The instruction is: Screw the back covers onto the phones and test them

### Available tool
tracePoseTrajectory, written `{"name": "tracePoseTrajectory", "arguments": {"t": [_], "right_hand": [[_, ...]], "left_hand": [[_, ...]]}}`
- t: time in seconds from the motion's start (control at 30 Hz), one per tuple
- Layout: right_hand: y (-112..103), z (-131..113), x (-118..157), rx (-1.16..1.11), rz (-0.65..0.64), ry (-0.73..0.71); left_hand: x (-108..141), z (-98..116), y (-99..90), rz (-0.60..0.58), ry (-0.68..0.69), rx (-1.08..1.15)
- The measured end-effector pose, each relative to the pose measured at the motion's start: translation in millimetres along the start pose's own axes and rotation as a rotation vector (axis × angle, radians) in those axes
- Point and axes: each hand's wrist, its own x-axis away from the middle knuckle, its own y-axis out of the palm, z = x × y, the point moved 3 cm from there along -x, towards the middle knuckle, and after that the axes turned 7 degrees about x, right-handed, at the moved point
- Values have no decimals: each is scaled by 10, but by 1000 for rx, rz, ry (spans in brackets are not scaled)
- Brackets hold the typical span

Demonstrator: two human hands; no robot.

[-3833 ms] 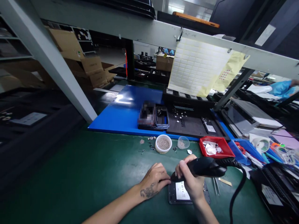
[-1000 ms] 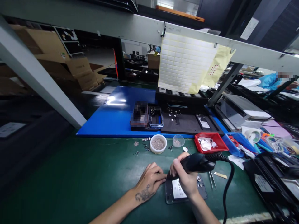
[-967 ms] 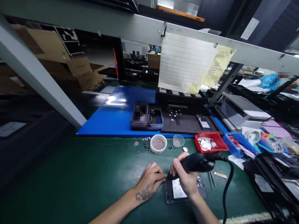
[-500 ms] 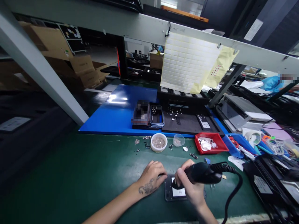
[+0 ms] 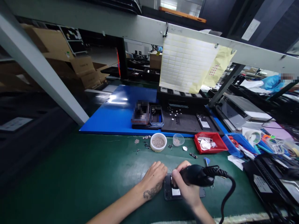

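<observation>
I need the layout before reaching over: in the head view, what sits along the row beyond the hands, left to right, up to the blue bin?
Pile of tiny silvery parts → white round tub → clear cup → red tray → blue bin.

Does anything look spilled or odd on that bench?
A small pile of tiny metallic bits lies loose on the green surface, left of the white tub holding similar bits. It looks spilled, though it may be deliberate.

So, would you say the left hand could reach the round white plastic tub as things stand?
Probably yes: the left hand shows no tool, and nothing visible stands between it and the tub.
</observation>
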Motion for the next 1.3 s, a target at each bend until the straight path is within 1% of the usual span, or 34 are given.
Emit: {"name": "tracePoseTrajectory", "arguments": {"t": [0.1,0.3,0.37,0.5,0.67,0.83,1.0,1.17,1.3], "right_hand": [[9,14,-2,7,-36,25],[17,12,22,68,9,61],[24,16,36,92,-4,71],[18,19,46,70,-23,72],[2,3,38,75,-26,54],[-9,1,33,71,-10,58],[-25,-76,18,-38,3,58],[-37,-249,-3,-249,-3,0],[20,-315,-35,-365,-22,-59]], "left_hand": [[31,-48,-71,42,-10,125],[101,-130,-151,87,-25,398],[110,-127,-154,113,-38,455],[116,-97,-139,140,-61,543],[172,-61,-131,115,-25,595],[216,-82,-138,107,-21,623],[210,-134,-102,99,-72,685],[213,-140,-43,112,-83,706],[214,-98,-33,116,-65,716]]}}
